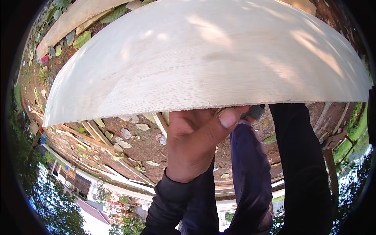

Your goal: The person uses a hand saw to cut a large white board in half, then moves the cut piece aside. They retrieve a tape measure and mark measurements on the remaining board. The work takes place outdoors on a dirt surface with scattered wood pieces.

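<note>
A broad, pale wooden board [188, 70] fills the upper middle, its rough-cut near edge facing me. Just under that edge is my left hand [196, 139], closed, with the thumb lying along it and pointing right. The board hides most of its fingers, so I cannot make out what they grip. Beside the thumb tip, a small dark grey block-like piece [255, 112] shows below the edge, with a fingertip next to it. My right arm [299, 156], in a black sleeve, reaches up behind the board, which hides the right hand.
Brown ground [117, 135] strewn with dry leaves lies below, with long wooden strips [100, 135] at the left. A curved plank [66, 27] lies beyond the board at upper left. My dark-trousered leg [250, 164] is between my arms. Buildings and trees appear along the lower rim.
</note>
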`<state>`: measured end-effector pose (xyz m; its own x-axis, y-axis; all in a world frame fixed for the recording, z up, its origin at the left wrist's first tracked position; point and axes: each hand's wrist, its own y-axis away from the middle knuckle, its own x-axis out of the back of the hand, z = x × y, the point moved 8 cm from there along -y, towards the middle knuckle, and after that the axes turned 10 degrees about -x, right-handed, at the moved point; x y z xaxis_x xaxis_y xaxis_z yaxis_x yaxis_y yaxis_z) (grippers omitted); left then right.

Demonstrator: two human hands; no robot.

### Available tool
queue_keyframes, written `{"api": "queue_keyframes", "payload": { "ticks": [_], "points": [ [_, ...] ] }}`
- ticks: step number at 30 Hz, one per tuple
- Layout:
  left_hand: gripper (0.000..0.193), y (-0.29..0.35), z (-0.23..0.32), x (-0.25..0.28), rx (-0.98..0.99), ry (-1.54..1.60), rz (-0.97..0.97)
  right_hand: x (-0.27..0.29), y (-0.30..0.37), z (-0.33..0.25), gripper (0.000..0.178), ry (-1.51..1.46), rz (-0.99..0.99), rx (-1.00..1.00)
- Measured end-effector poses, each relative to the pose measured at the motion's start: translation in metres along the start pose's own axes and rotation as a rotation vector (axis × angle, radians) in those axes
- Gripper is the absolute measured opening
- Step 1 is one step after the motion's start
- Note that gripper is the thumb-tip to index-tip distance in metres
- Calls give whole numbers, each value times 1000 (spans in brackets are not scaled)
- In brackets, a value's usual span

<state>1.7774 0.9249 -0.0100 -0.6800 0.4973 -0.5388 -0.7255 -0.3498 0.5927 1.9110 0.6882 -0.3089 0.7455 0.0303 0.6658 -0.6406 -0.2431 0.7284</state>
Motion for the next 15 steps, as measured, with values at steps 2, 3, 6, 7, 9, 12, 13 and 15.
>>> {"api": "queue_keyframes", "payload": {
  "ticks": [2,3,6,7,9,12,13,15],
  "points": [
    [71,2,-2,1,-19,-8,-28,-1,5,8,30,-24,13,-24],
    [70,7,-4,3,-43,0,-56,-5,8,8,30,-46,15,-31],
    [65,15,-19,15,-66,81,-91,-12,27,17,29,-166,36,-79],
    [64,19,-31,25,-27,140,-49,-15,40,26,28,-207,39,-118],
    [57,24,-42,31,62,197,60,-24,72,35,28,-358,42,-194],
    [43,30,-84,63,215,413,345,-27,156,77,27,-697,71,-419],
    [42,34,-94,71,215,322,406,-28,190,97,26,-866,95,-506],
    [39,43,-121,87,219,289,530,-26,253,119,38,-1412,125,-553]
  ]
}}
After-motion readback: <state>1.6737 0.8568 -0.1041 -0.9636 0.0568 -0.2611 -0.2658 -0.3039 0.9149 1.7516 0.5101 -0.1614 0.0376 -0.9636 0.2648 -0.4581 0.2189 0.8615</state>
